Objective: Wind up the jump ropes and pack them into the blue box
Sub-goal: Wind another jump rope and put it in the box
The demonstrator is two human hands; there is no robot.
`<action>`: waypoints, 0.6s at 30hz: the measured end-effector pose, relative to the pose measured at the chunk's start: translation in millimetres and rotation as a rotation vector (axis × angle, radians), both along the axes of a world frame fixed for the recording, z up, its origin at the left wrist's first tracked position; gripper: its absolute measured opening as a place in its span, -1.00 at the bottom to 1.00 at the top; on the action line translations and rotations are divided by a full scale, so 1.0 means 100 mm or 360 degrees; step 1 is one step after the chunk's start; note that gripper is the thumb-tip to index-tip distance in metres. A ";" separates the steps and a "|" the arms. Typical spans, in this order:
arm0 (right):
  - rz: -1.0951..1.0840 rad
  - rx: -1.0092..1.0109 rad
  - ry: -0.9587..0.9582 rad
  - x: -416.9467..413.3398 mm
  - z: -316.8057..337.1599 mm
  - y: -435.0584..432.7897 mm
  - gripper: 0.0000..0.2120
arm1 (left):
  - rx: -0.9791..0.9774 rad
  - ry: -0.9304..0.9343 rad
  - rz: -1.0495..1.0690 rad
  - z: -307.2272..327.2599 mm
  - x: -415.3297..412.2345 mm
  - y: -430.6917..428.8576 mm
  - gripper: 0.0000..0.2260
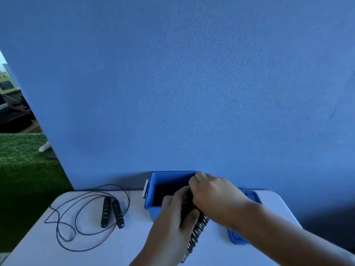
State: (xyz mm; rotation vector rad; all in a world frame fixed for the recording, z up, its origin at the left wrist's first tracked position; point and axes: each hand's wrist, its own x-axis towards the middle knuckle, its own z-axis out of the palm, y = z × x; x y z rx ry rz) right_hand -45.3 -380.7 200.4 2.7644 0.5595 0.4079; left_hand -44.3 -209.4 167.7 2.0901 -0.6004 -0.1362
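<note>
two hands: my left hand [172,214] grips the wound black jump rope bundle [199,227] round its middle; my right hand [213,194] curls over its top end.
risk: coils may spring loose if i let go early, since the bundle's lower end sits outside the front wall.
blue plastic box [169,179]: open; inside dark, contents i cannot tell.
second rope: thin black jump rope with green-striped handles [112,211] lies unwound on the white table [134,237], left of the box.
blue lid [235,238]: flat under my right arm.
</note>
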 end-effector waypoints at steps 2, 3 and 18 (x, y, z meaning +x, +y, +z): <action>-0.0080 0.0138 0.0029 0.00 -0.02 0.01 -0.69 | -0.0126 0.0103 -0.0026 -0.01 0.01 0.00 -0.60; -0.0063 0.0221 0.0038 -0.03 -0.03 0.02 -0.69 | -0.0166 0.0118 -0.0034 -0.01 0.01 0.01 -0.61; -0.0209 0.1673 -0.0299 -0.33 -0.01 0.11 -0.87 | -0.0816 0.0146 0.0301 -0.09 0.02 -0.08 -0.79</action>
